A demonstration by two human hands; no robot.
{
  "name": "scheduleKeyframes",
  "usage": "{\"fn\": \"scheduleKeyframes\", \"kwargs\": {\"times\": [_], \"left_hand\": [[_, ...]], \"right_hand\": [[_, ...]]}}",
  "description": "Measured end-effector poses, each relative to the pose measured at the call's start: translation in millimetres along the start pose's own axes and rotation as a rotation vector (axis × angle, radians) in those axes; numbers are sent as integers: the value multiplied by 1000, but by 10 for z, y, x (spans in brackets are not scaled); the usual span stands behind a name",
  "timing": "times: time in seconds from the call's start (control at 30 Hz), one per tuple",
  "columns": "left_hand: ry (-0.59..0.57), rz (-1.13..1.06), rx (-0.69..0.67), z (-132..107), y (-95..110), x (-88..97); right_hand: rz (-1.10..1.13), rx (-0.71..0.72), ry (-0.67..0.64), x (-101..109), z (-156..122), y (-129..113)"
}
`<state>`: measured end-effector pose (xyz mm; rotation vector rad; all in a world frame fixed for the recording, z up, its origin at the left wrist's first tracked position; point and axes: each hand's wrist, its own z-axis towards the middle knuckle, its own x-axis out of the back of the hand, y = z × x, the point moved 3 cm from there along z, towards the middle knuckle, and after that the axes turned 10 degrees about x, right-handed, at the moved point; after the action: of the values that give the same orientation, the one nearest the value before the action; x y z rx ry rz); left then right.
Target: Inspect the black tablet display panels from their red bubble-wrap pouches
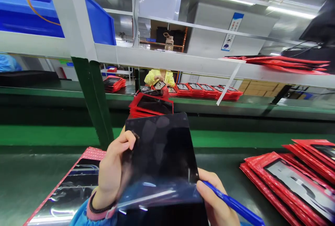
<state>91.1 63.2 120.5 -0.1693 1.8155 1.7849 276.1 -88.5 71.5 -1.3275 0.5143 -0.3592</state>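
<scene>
A glossy black screen panel point(162, 149) is held up in front of me, tilted, with smudges and lamp reflections on its face. My left hand point(113, 170) grips its left edge, the thumb bent over the front. At the lower right edge, my right hand point(216, 198) pinches the panel between thumb and fingers. That same hand also holds a blue pen point(232, 205), which points down to the right. Beneath my left wrist, another dark panel point(70, 187) lies on a pink bubble-wrap sheet point(94, 153).
Red bubble-wrap pouches point(282, 184) holding panels are stacked at right; another red stack point(150, 105) stands beyond the held panel. A green post point(91, 104) rises at left. Across the line, a person in yellow point(150, 77) handles a panel. Blue bins point(99, 20) sit on the upper shelf.
</scene>
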Motion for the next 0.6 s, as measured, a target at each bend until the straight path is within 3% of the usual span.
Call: {"fn": "scheduleKeyframes", "kwargs": {"times": [0.13,0.3,0.4,0.6], "left_hand": [[-104,56,-31,-100,-74,-61],[-65,123,-73,-154,-73,-41],[-40,182,-125,-162,-47,-38],[-3,194,-173,-213,-55,-11]], "right_hand": [[43,135,-30,-42,-9,-27],[102,131,-206,-130,22,-40],[101,144,-217,-157,15,-101],[-33,368,-170,-62,0,-142]]}}
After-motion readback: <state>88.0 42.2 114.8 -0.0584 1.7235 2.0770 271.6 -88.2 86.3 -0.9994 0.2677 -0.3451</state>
